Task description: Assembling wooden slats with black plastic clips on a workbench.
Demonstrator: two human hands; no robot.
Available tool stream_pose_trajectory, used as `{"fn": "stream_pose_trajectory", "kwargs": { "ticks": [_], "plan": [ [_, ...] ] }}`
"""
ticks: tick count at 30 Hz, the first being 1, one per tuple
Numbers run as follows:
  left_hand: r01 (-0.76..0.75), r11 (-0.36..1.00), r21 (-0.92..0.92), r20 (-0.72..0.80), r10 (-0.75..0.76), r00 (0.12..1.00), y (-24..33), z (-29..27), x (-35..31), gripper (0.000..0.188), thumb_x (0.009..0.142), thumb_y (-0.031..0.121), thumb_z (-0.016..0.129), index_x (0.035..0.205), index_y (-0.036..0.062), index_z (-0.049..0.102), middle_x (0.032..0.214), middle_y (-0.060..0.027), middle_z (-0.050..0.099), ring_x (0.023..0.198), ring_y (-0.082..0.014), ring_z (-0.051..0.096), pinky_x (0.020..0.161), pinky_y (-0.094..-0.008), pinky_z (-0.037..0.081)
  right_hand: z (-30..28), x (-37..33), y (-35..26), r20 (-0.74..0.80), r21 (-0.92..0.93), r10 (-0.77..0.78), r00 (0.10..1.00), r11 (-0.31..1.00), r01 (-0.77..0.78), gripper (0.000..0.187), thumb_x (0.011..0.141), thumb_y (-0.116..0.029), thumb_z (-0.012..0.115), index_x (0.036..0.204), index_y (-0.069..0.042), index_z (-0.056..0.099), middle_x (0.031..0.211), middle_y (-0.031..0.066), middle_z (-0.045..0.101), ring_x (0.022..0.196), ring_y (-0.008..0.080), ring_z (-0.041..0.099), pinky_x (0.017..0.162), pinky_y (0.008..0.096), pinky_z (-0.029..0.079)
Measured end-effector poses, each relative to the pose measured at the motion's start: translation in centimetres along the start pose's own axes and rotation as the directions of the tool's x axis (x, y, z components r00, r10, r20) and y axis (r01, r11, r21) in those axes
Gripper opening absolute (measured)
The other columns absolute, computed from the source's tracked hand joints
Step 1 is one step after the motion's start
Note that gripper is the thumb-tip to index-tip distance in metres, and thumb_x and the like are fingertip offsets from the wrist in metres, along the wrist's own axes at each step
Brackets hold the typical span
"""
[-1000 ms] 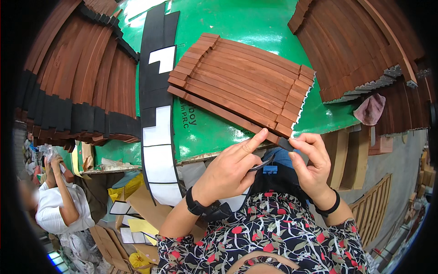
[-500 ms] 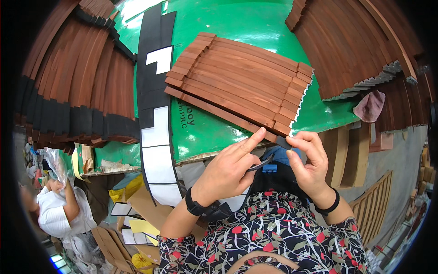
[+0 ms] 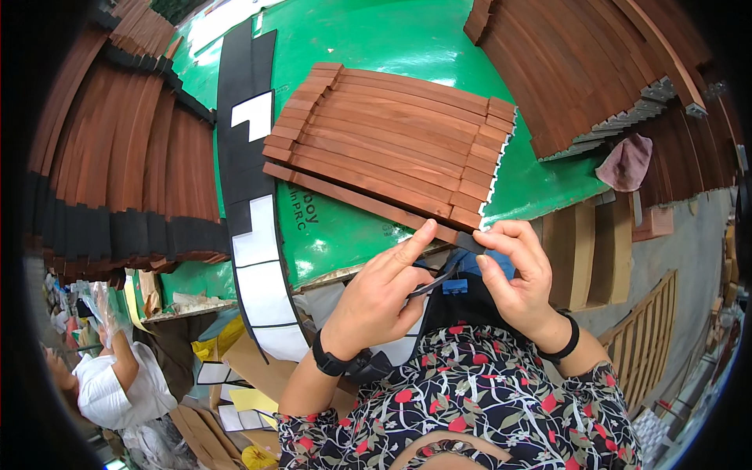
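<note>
A single brown wooden slat [image 3: 352,197] lies along the near edge of a row of similar slats [image 3: 392,141], its near right end jutting past the table edge. My right hand [image 3: 518,274] pinches a small black strip piece [image 3: 470,242] between thumb and fingers at that end, against the slat's face. My left hand [image 3: 380,294] rests its outstretched index finger on the slat beside the black piece. A narrow black band [image 3: 439,283] is held in the left hand's curled fingers and thumb.
Black-and-white sheet strips [image 3: 266,290] hang over the front of the green table [image 3: 313,251]. Slat stacks stand at left [image 3: 125,157] and right [image 3: 580,86]. A pinkish cloth [image 3: 624,163] lies by the right stack. Another person [image 3: 125,384] is at lower left.
The view has shifted slightly, so the table and slats appear farther left. The black piece now sits flatter along the slat's end. Both hands keep nearly the same grip.
</note>
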State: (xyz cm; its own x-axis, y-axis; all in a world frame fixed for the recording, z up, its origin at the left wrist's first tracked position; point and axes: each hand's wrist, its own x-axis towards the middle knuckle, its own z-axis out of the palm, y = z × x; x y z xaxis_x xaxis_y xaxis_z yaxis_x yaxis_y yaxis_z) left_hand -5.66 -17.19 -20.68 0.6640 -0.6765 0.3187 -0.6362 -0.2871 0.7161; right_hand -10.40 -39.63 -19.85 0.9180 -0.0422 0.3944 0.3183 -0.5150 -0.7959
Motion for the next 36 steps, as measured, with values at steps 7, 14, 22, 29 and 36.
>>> {"fn": "stream_pose_trajectory", "kwargs": {
  "ticks": [7,14,22,29,36],
  "plan": [
    [0.006,1.000,-0.006,0.002,-0.006,1.000,0.0,0.0,0.1,0.025,0.070,-0.004,0.067,0.094,0.0014,0.060,0.150,-0.0302,0.044,0.129,-0.0444,0.054,0.105,-0.0436,0.045,0.1,0.0,-0.1,-0.001,0.010,0.007,1.000,1.000,-0.007,0.032,0.082,0.005,0.070,0.113,-0.002,0.069,0.105,0.0127,0.061,0.094,0.0248,0.063,0.082,0.0336,0.051],
    [-0.001,1.000,0.001,0.001,0.001,1.000,0.1,-0.1,0.1,0.024,0.071,-0.004,0.067,0.094,0.0011,0.061,0.151,-0.0299,0.044,0.129,-0.0442,0.055,0.105,-0.0434,0.045,0.4,-0.2,0.0,-0.008,0.006,0.017,1.000,1.000,-0.017,0.030,0.082,0.004,0.068,0.112,-0.002,0.067,0.106,0.0151,0.061,0.096,0.0290,0.062,0.084,0.0366,0.050],
    [0.001,1.000,0.017,-0.008,-0.001,1.000,0.2,-0.1,0.0,0.024,0.071,-0.004,0.066,0.094,0.0007,0.060,0.150,-0.0293,0.044,0.127,-0.0444,0.056,0.104,-0.0434,0.046,0.5,-0.3,0.2,-0.024,0.005,0.019,1.000,1.000,-0.019,0.034,0.079,0.003,0.070,0.112,-0.002,0.066,0.105,0.0158,0.062,0.096,0.0309,0.062,0.085,0.0377,0.050],
    [-0.005,1.000,0.017,-0.014,0.005,1.000,0.2,-0.1,0.0,0.024,0.071,-0.005,0.066,0.094,0.0007,0.060,0.150,-0.0290,0.045,0.126,-0.0445,0.056,0.103,-0.0433,0.046,-0.4,0.1,0.4,0.006,-0.001,-0.046,0.999,0.999,0.046,0.039,0.075,0.004,0.071,0.113,-0.005,0.068,0.104,0.0135,0.060,0.095,0.0298,0.062,0.083,0.0381,0.051],
    [0.041,0.994,-0.101,-0.020,-0.043,0.999,0.0,-0.2,-0.1,0.022,0.075,-0.004,0.066,0.096,0.0010,0.061,0.149,-0.0288,0.046,0.124,-0.0411,0.059,0.102,-0.0413,0.047,-0.3,0.9,0.3,0.070,-0.312,-0.256,0.964,0.912,0.265,0.041,0.073,-0.002,0.077,0.113,-0.012,0.072,0.106,0.0131,0.058,0.091,0.0312,0.059,0.079,0.0403,0.051]
  ]
}}
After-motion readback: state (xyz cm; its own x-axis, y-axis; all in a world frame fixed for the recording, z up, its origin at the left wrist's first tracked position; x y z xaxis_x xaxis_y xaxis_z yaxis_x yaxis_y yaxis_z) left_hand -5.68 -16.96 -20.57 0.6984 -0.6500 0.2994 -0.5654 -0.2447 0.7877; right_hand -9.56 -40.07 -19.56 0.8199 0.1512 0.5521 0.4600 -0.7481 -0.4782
